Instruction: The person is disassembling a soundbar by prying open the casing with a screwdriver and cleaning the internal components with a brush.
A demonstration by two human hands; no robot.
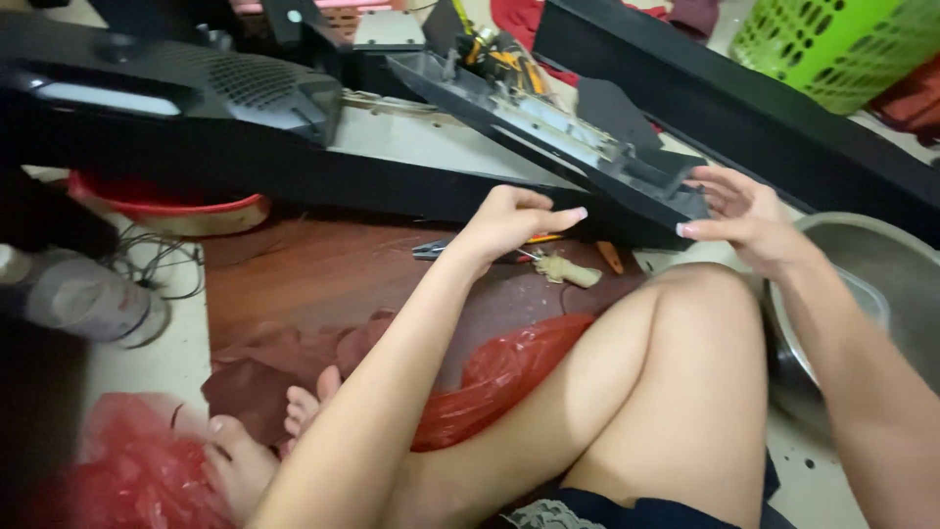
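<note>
While touching fingers [707, 231], panel end [658, 191]

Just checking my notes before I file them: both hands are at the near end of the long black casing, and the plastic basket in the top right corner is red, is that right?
Not quite: the basket is green, not red, as the head view shows. The rest holds: the left hand and right hand are both at the near end of the long black casing.
</note>
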